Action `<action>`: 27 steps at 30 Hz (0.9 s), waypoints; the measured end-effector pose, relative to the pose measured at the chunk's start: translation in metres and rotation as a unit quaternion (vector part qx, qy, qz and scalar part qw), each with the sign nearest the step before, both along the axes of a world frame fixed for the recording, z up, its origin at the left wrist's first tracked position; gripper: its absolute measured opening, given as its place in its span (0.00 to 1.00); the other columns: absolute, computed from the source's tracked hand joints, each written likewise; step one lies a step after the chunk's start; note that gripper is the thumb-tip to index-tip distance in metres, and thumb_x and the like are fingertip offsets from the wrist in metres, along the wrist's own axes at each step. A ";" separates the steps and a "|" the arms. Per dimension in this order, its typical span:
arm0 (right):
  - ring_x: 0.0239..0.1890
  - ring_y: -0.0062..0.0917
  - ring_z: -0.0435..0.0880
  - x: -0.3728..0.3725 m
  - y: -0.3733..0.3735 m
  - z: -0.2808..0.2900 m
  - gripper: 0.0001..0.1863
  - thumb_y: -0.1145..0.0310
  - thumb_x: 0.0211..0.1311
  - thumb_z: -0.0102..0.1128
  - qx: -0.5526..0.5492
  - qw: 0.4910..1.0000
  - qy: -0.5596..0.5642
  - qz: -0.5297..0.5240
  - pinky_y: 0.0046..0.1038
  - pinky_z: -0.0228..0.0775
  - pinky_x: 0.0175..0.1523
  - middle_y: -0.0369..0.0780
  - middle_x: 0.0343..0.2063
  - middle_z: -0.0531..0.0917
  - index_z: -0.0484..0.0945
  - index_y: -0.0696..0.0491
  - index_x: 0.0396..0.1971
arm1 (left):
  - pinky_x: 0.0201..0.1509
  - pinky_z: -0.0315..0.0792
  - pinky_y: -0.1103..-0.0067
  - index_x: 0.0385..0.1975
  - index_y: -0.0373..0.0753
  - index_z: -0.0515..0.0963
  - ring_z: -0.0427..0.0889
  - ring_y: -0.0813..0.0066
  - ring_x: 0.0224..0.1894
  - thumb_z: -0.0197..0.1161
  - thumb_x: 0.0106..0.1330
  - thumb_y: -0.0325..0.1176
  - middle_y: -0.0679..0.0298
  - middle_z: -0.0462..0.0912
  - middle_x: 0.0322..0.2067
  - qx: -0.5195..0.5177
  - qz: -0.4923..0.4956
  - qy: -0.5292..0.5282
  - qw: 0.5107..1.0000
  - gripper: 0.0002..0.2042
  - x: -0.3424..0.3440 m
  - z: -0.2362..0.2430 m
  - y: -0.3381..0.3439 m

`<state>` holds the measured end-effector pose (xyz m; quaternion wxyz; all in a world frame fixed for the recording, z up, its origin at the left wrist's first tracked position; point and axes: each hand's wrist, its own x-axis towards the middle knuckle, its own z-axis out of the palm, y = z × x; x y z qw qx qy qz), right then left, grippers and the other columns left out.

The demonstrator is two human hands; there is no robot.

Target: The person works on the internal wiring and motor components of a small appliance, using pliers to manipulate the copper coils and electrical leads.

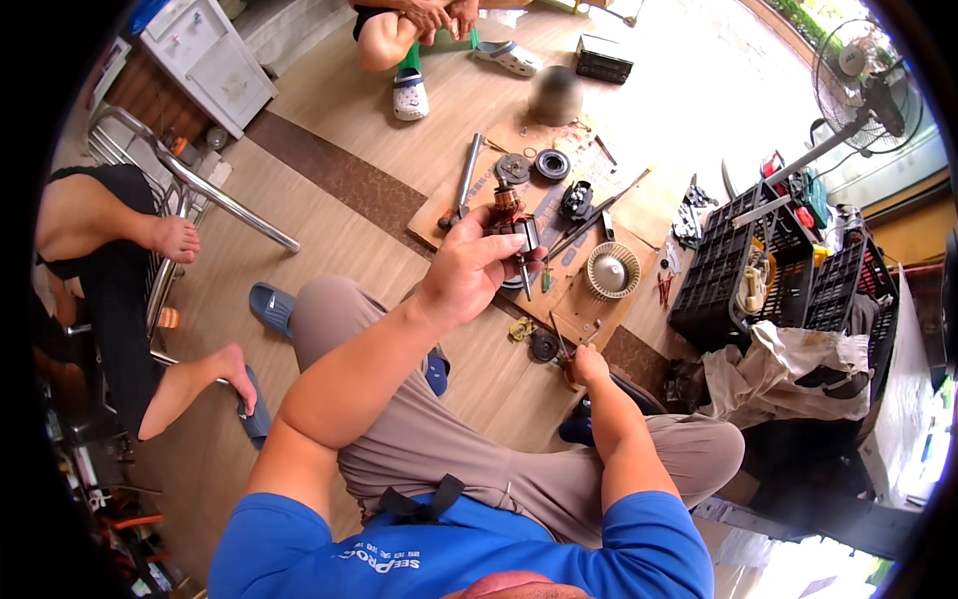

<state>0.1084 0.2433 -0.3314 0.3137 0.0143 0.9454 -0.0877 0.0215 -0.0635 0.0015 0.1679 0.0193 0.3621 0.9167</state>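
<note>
The floor [319, 85] is lit brightly from the upper right and whitened there; edges are bent; a round spot [556, 96] is blurred.

"What do we have in our left hand [467, 262]?"
"We hold a motor armature [526, 234], raised and slightly tilted: copper windings [507, 201] uppermost, silvery core [530, 231] between, thin shaft [525, 281] pointing down."
"And in our right hand [589, 365]?"
"We grip a slim object [563, 339], upward-pointing, too small for us to identify."
</note>
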 end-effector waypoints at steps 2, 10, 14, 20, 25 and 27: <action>0.48 0.47 0.80 -0.001 -0.001 -0.010 0.14 0.71 0.56 0.56 0.018 1.000 -0.007 0.015 0.40 0.75 0.51 0.54 0.45 0.77 0.73 0.60 0.42 | 0.53 0.75 0.64 0.54 0.37 0.67 0.80 0.61 0.46 0.53 0.66 0.27 0.53 0.76 0.49 -0.010 -0.008 0.008 1.000 0.16 0.004 0.006 0.001; 0.45 0.43 0.83 -0.004 0.001 -0.005 0.13 0.65 0.61 0.52 0.011 0.999 -0.042 -0.008 0.39 0.76 0.49 0.52 0.36 0.83 0.79 0.58 0.36 | 0.55 0.73 0.62 0.53 0.40 0.70 0.80 0.59 0.46 0.44 0.72 0.56 0.52 0.77 0.51 0.098 -0.043 0.003 0.994 0.25 0.009 0.010 -0.001; 0.43 0.44 0.83 -0.011 -0.015 0.031 0.12 0.66 0.60 0.53 -0.026 0.999 0.024 -0.012 0.42 0.75 0.47 0.53 0.33 0.83 0.79 0.59 0.32 | 0.49 0.74 0.66 0.52 0.42 0.71 0.80 0.61 0.44 0.44 0.71 0.58 0.53 0.78 0.49 0.120 -0.047 0.004 0.992 0.26 0.008 0.009 -0.009; 0.34 0.46 0.81 -0.068 -0.018 0.132 0.08 0.71 0.57 0.62 -0.318 0.895 0.281 -0.134 0.38 0.72 0.39 0.54 0.31 0.81 0.77 0.59 0.34 | 0.41 0.75 0.71 0.52 0.39 0.71 0.80 0.59 0.41 0.45 0.67 0.64 0.52 0.79 0.45 0.140 -0.050 -0.020 0.989 0.31 0.008 0.009 0.005; 0.24 0.11 0.75 -0.064 -0.013 0.271 0.04 0.74 0.65 0.58 -0.469 0.826 0.245 -0.194 0.17 0.68 0.30 0.31 0.23 0.77 0.77 0.57 0.37 | 0.36 0.74 0.72 0.51 0.39 0.71 0.79 0.59 0.39 0.45 0.64 0.68 0.53 0.78 0.42 0.145 -0.098 -0.018 0.984 0.35 0.006 0.011 0.009; 0.26 0.12 0.76 -0.051 -0.007 0.301 0.04 0.75 0.67 0.56 -0.490 0.815 0.250 -0.184 0.17 0.70 0.32 0.31 0.24 0.77 0.77 0.57 0.38 | 0.34 0.74 0.71 0.51 0.40 0.71 0.80 0.58 0.39 0.43 0.64 0.69 0.53 0.78 0.42 0.142 -0.120 -0.022 0.982 0.35 0.010 0.010 0.012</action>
